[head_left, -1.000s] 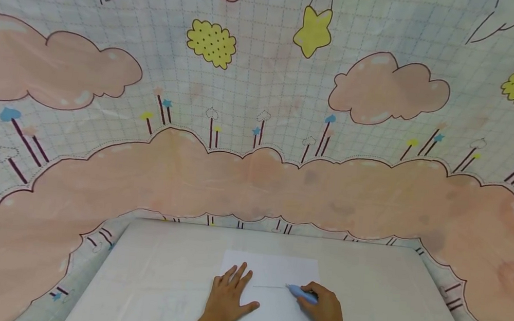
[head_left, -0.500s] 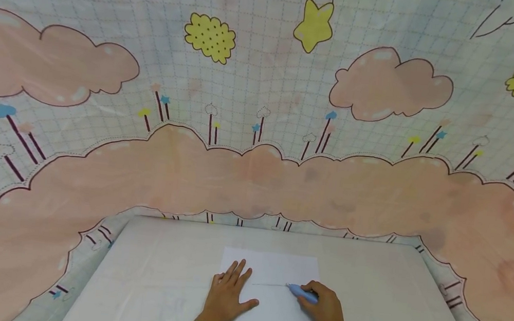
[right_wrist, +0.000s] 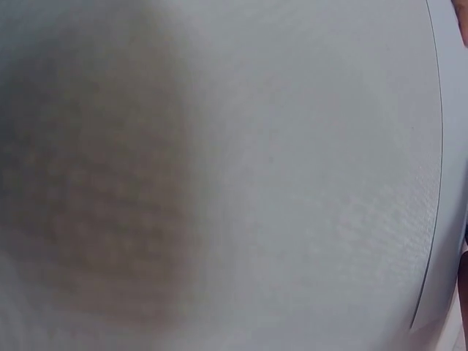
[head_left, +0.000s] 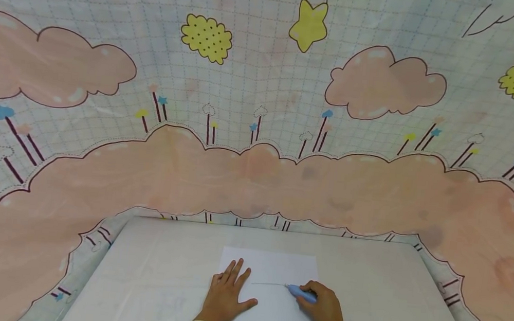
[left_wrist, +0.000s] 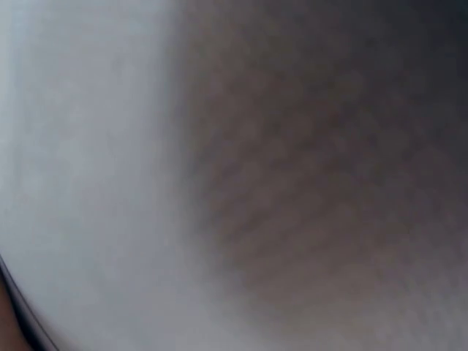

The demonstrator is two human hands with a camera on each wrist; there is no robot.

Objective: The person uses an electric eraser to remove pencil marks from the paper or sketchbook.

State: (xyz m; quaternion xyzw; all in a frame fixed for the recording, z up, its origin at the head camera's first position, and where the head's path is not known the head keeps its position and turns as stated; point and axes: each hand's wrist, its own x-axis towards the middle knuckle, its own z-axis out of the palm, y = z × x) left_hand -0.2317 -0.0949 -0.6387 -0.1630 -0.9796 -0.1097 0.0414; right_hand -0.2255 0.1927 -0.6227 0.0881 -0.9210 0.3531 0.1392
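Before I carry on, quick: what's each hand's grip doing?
Left hand: open, fingers spread, resting at the left side of the white paper.
Right hand: closed on the blue pen, holding it over the paper.

A white sheet of paper (head_left: 270,301) lies flat on the pale table (head_left: 392,297).

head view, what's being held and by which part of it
The right hand holds a blue pen by the barrel, behind its exposed tip; the left hand holds nothing.
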